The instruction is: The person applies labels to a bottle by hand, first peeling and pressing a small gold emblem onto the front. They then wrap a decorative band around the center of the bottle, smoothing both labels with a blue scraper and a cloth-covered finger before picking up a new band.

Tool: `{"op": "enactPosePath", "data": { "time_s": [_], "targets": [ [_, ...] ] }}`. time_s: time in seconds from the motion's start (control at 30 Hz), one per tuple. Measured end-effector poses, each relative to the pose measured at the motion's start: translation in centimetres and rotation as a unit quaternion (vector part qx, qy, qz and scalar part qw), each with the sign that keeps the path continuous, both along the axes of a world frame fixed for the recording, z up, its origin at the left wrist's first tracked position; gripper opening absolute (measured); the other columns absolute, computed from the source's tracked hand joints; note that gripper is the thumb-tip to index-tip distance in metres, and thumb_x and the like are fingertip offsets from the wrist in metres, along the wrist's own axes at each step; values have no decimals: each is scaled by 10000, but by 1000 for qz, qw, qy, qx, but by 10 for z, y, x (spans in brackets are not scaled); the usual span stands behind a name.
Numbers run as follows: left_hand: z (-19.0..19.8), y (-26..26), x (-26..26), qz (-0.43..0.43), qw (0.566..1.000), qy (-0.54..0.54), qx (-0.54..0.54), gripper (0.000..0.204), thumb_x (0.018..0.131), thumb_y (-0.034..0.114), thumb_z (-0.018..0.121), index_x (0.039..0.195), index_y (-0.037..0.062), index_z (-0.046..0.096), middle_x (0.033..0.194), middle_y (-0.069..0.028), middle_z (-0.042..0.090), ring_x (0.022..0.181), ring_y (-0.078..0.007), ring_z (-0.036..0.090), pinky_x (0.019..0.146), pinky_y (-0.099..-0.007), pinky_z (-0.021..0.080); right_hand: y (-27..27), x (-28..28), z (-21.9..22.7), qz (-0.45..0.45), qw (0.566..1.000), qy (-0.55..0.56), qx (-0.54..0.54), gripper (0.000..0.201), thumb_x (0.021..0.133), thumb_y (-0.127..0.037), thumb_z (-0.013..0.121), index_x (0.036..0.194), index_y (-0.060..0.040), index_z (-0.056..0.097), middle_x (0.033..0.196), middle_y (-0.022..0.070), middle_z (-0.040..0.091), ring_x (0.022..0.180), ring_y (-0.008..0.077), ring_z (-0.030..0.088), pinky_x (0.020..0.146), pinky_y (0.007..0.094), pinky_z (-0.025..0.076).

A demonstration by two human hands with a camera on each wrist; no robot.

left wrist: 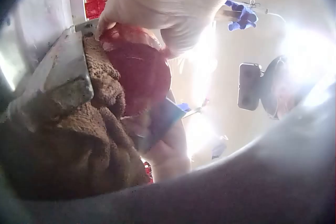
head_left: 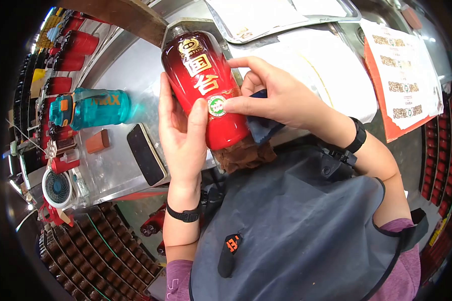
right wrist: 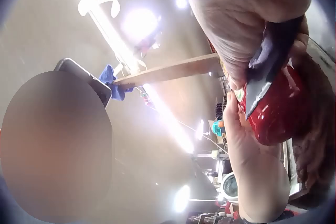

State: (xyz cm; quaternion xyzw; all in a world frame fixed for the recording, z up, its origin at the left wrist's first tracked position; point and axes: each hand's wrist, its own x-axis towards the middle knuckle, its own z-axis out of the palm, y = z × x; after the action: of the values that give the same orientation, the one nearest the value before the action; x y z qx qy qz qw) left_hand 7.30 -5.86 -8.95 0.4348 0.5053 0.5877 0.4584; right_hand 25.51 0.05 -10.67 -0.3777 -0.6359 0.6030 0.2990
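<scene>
A glossy red bottle (head_left: pixel 206 75) with gold characters lies tilted in the head view, its neck pointing away and its base near the apron. My left hand (head_left: pixel 181 145) grips its left side, thumb on the front beside a round green-and-white sticker (head_left: pixel 216 107). My right hand (head_left: pixel 284 95) has its thumb pressed on the sticker's edge and its index finger against the bottle's right shoulder. A dark blue cloth (head_left: pixel 261 125) is tucked in the right hand's curled fingers. In the left wrist view, the bottle's base (left wrist: pixel 142 77) shows beside a brown towel (left wrist: pixel 100 145).
Left on the metal table are a teal water bottle (head_left: pixel 103 109), a phone (head_left: pixel 145 154) and a reddish-brown block (head_left: pixel 97 142). A small fan (head_left: pixel 59 187) stands beyond. At right hangs a sheet of printed labels (head_left: pixel 399 75); a tray (head_left: pixel 286 20) lies at the back.
</scene>
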Motion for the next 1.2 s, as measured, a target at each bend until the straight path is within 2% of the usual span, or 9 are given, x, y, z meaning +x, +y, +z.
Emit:
{"op": "enactPosePath", "data": {
  "time_s": [0.17,0.37,0.43,0.5,0.57,0.7,0.77,0.97,1.2],
  "targets": [
    [-7,-8,-15,-20,1000,6,5,578,1012,91,502,1540,-13,291,1477,-168,457,1268,-188,520,1055,-336,428,19,14,6,-15,993,77,-88,339,1047,-287,536,1291,-66,613,771,-70,545,704,-6,493,645,168,405],
    [-20,-23,-24,-53,992,107,28,991,833,276,802,1568,8,194,1541,-201,348,1386,-299,411,1132,-427,344,27,33,1,-16,986,72,-152,426,1057,-400,482,1119,-34,691,747,-50,552,672,9,492,609,184,415],
    [-12,-28,-19,-44,912,392,113,1196,675,386,903,1559,-1,198,1575,-261,255,1433,-395,317,1164,-487,269,24,30,3,-30,983,74,-167,456,1058,-417,468,1014,-27,702,707,-36,544,624,25,491,613,200,439],
    [2,-30,-11,-50,879,466,90,1246,625,403,927,1552,-6,203,1558,-303,253,1438,-462,265,1170,-512,232,24,29,2,-41,966,96,-235,507,1065,-432,434,907,-19,682,637,-19,510,549,48,471,684,247,524],
    [1,-24,-6,-27,806,579,122,1262,593,393,945,1544,-29,230,1409,-225,464,1204,-353,509,1003,-424,440,23,24,-1,-45,954,149,-255,525,1070,-432,414,854,-23,660,603,-13,484,510,60,451,743,290,555],
    [-12,-30,-11,-16,847,520,109,1280,579,409,945,1540,-42,229,1406,-236,464,1192,-367,526,1019,-435,431,19,19,-10,-41,916,267,-295,548,1081,-414,377,761,-36,611,546,-2,431,441,82,408,873,393,590],
    [-24,-30,-20,-12,848,515,123,1299,594,486,919,1544,-48,212,1450,-240,434,1283,-360,492,1052,-428,419,16,17,-7,-54,916,268,-294,552,1082,-414,373,750,-38,602,539,1,431,432,82,401,879,399,587],
    [-52,-34,-32,-55,950,302,58,1333,598,493,916,1557,-35,155,1567,-236,286,1403,-343,391,1110,-433,397,10,19,-3,-62,929,281,-234,565,1091,-398,333,722,-46,577,529,4,426,419,83,371,897,405,578],
    [-55,-36,-33,-58,965,255,22,1298,619,468,918,1558,-24,168,1540,-209,327,1368,-305,442,1087,-429,432,5,16,5,-65,947,250,-189,560,1097,-373,297,739,-52,583,526,4,410,440,93,387,891,386,573]
  ]
}}
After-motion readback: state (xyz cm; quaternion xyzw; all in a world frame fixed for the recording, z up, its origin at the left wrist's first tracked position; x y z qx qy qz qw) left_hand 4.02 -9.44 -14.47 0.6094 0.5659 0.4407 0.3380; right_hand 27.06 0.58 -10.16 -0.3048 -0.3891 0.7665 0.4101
